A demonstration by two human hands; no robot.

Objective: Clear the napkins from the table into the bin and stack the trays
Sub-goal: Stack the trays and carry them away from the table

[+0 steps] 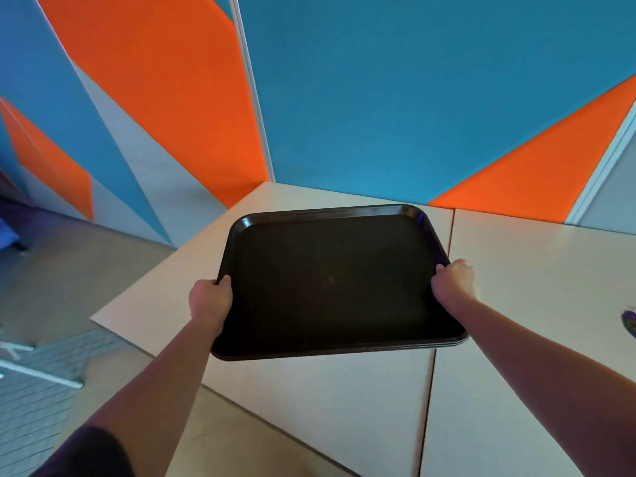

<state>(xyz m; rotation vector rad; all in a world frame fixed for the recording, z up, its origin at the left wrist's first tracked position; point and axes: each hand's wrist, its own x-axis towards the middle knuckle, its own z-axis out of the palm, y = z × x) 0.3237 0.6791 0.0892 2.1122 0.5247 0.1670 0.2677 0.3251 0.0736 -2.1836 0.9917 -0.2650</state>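
Dark brown trays (pixel 330 280) stacked, bare, glossy rim, rounded corners, gripped both sides

blue and orange wall panels (pixel 395 98), grey tiled floor (pixel 31 407), purple object (pixel 629 323) at right edge

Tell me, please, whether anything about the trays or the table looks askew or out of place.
Little stands out. The tray stack sits slightly rotated against the table seams, gripped by the left hand and right hand. A small purple object lies at the table's right edge; too cropped to identify.
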